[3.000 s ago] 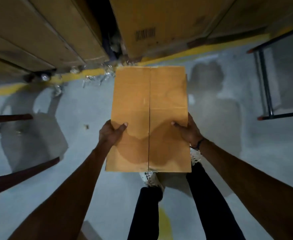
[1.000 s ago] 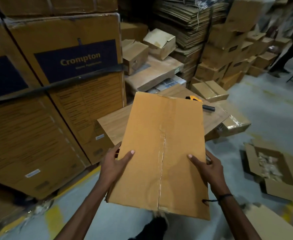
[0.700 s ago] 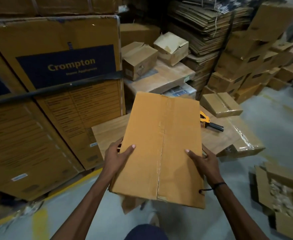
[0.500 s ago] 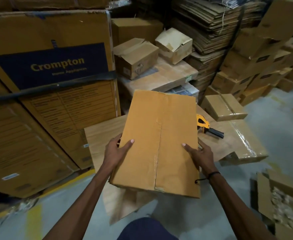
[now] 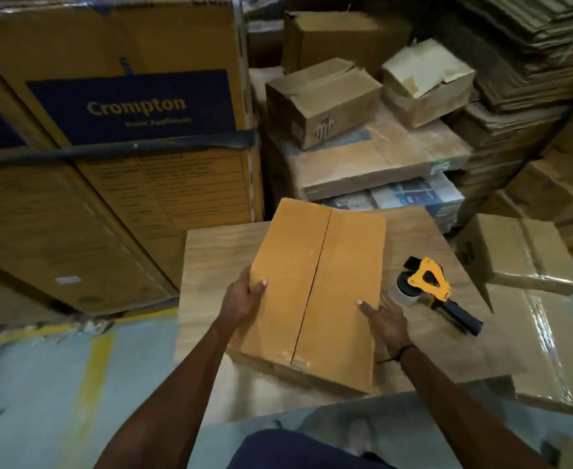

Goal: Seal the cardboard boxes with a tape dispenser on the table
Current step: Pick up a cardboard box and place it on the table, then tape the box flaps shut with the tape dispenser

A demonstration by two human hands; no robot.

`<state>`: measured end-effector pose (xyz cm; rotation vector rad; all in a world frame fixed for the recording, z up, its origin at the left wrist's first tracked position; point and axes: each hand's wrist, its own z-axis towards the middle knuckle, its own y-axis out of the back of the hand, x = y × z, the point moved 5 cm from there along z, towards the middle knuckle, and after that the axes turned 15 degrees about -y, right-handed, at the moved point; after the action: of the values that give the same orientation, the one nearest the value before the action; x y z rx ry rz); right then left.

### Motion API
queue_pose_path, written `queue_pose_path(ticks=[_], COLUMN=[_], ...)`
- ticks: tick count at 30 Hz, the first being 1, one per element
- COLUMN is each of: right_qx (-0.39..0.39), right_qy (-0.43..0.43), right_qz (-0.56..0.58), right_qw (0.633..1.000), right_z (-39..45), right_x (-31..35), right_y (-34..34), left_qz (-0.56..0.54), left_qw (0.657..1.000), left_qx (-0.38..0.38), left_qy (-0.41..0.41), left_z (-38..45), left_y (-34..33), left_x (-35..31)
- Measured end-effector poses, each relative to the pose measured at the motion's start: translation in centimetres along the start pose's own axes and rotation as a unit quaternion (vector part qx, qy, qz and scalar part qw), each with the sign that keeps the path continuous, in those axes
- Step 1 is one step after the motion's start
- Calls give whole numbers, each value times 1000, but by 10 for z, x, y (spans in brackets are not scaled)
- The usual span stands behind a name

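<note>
A tan cardboard box (image 5: 315,286) with its two top flaps meeting at a centre seam rests on the wooden table (image 5: 210,258). My left hand (image 5: 244,299) grips its left edge, thumb on top. My right hand (image 5: 384,316) holds its right edge, thumb on the top face and fingers down the side. A yellow and black tape dispenser (image 5: 430,292) with a roll of tape lies on the table just right of the box, handle pointing to the near right.
A big Crompton carton (image 5: 115,147) stands left of the table. Small boxes (image 5: 322,99) on a stacked pallet lie behind. Flattened cardboard stacks (image 5: 528,62) rise at the back right. Plastic-wrapped boxes (image 5: 522,258) sit at the right. Grey floor with a yellow line (image 5: 88,377) is at the near left.
I carried the box from over the floor to the table and lowered it until it rests on the tabletop. Both hands kept their hold on its sides.
</note>
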<state>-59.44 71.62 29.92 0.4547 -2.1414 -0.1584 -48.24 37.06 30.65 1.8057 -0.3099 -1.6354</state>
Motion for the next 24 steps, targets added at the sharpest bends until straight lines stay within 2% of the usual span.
queue_pose_path(ticks=[3,6,9,12,16,20,24], right_qx=[-1,-18,1,59,95,94,53], right_qy=[-11,62,176,233,212,154,193], right_qz=[-59,-176,-357,-446,-504,-589,-642], right_qw=[998,982,917,862,832,787,740], right_z=[18,32,50,74,117,143,138], right_x=[2,18,53,93,146,165,152], right_y=[10,17,10,-8,-34,-47,-45], left_qz=[105,221,249,251,231,210,218], left_qw=[993,964,945,929,915,919,927], left_qx=[-36,-88,-138,-175,-207,-216,-196], left_qy=[39,117,161,209,258,253,234], left_z=[-7,-26,-58,-88,-109,-111,-107], left_y=[-15,-41,-78,-114,-144,-150,-138], left_x=[-4,-23,-53,-79,-98,-93,-82])
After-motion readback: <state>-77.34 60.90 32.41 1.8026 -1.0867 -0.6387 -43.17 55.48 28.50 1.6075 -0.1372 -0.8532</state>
